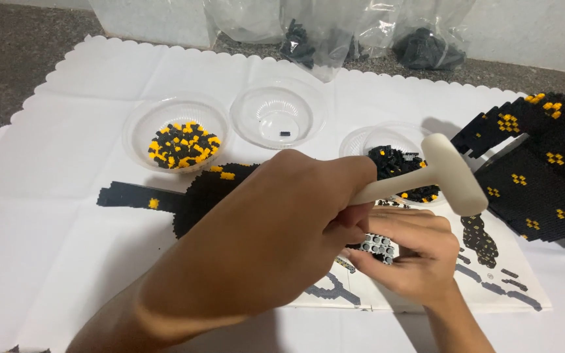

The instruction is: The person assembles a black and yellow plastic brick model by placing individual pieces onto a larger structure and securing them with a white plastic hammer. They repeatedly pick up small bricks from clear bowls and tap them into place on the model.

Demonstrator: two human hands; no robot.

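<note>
The left hand (282, 216) is closed around the handle of a small white mallet (449, 182), and its grip is clenched so that the head of the mallet stands raised above and a little to the right of the work; held like this, the tool looks ready for tapping pieces down. The right hand (413, 252) lies low on the instruction sheet (492, 287) and its grip pinches a small grey block piece (378, 246) with round studs, which keeps the piece steady under the mallet. Behind the hands stand three clear plastic bowls, placed within easy reach: the left bowl (140, 125) holds black and yellow pieces, the middle bowl (256, 104) is almost bare with one dark piece, and the right bowl (354, 140) holds mostly black pieces. A flat black model part (184, 196) with yellow spots lies behind the left hand, and a larger black and yellow part (544, 183) lies at the right edge. All this rests on a white cloth with a wavy edge (53, 216), which covers a dark speckled counter (8, 59). At the far side are clear plastic bags (322, 33) with dark pieces, against a pale wall.
</note>
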